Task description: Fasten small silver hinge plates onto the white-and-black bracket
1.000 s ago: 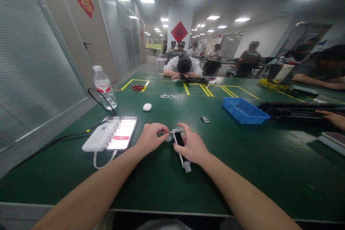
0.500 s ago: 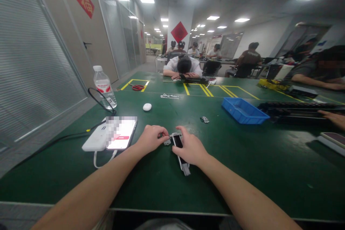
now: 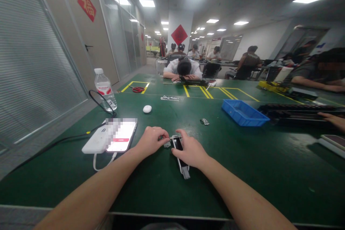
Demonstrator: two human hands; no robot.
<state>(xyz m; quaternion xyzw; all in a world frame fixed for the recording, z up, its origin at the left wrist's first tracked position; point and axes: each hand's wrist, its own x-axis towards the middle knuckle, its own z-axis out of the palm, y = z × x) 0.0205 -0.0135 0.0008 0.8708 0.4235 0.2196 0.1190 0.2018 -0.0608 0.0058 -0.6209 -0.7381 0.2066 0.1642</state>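
Observation:
My right hand (image 3: 192, 150) grips a narrow device with a black face and white frame (image 3: 178, 144), thumb across its face and fingers along its right side. A grey tab (image 3: 185, 173) sticks out at the device's near end. My left hand (image 3: 152, 142) pinches at the device's far left corner, thumb and forefinger together; whatever is between them is too small to make out. Just below those fingertips lies a small silvery metal piece (image 3: 167, 145), partly covered. Another small metal piece (image 3: 205, 122) rests on the green table (image 3: 151, 187) farther off.
On the left are a lit phone (image 3: 125, 133), a white power bank (image 3: 93, 142) with cables and a water bottle (image 3: 105, 90). A white earbud case (image 3: 147, 109), red scissors (image 3: 138, 89) and a blue tray (image 3: 244, 113) stand beyond. A person rests head down across the table.
The view has tilted up slightly, so everything sits a little lower in the picture. Both hands keep nearly the same hold on the device.

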